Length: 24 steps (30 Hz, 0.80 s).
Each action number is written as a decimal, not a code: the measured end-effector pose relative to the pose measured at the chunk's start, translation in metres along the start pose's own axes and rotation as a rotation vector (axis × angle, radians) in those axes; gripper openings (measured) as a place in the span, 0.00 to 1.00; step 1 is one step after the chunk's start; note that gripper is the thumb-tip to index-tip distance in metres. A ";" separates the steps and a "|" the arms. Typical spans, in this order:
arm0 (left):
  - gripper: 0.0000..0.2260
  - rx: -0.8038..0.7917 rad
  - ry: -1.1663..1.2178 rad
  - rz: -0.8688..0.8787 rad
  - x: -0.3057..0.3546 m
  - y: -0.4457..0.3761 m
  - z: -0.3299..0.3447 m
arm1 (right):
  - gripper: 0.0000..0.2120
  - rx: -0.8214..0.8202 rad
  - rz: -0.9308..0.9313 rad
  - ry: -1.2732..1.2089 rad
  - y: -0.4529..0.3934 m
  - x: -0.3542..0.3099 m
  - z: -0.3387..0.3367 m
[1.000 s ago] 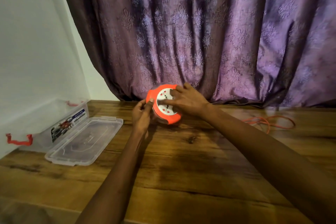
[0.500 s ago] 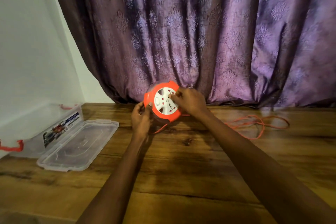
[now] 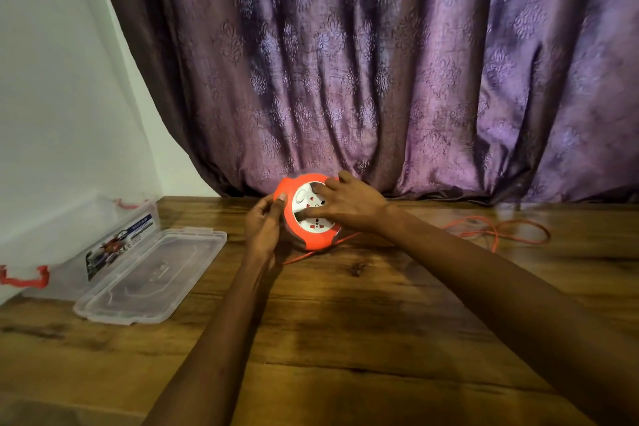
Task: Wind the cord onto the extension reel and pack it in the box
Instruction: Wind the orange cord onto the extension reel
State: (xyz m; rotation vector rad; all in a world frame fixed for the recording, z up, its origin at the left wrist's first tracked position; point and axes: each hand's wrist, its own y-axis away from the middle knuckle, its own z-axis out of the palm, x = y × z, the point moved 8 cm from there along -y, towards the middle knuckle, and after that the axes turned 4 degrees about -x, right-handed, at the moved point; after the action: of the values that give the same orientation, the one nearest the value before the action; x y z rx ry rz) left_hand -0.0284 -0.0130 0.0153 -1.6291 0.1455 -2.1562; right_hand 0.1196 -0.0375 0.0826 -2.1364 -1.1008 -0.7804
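fig. | my left hand (image 3: 263,228) grips the orange extension reel (image 3: 309,214) rim to steady it above the counter (image 3: 345,322) | right hand (image 3: 349,206) fingers spread on the socket face, i judge to turn it | loose cord (image 3: 498,232) trails right | open box (image 3: 114,245) waits left

The extension reel (image 3: 313,239) has an orange casing around a white socket face dotted with small red marks. Right of the reel, an orange cord (image 3: 498,231) lies on the brown wood-grain counter (image 3: 363,322). Behind the reel hangs a purple curtain (image 3: 380,62) with a damask motif. Left of the reel, the clear plastic box (image 3: 69,263) has red latches and a dark printed label; its lid (image 3: 152,275) is clear too.
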 end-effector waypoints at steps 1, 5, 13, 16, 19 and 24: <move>0.11 -0.004 -0.005 0.002 0.000 0.000 0.002 | 0.21 -0.002 0.027 0.015 -0.001 0.003 0.001; 0.09 0.000 -0.030 0.026 0.002 -0.003 0.008 | 0.28 -0.031 0.294 -0.181 -0.001 0.028 0.007; 0.14 -0.033 -0.057 0.083 -0.005 0.009 0.030 | 0.23 0.132 1.280 -1.863 0.020 0.039 0.054; 0.14 -0.038 -0.037 0.072 -0.009 0.006 0.029 | 0.17 0.126 1.360 -2.085 0.020 0.026 0.067; 0.14 -0.061 -0.018 0.047 -0.016 0.004 0.031 | 0.18 0.120 1.344 -2.149 0.020 0.018 0.075; 0.17 -0.021 -0.024 0.045 -0.019 0.001 0.026 | 0.13 0.128 1.237 -2.202 0.017 0.014 0.081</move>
State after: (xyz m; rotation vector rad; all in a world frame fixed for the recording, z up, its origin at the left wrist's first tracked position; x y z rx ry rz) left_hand 0.0001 -0.0015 0.0060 -1.6463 0.1967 -2.1076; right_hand 0.1586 0.0204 0.0363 -2.2035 -0.0487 2.4515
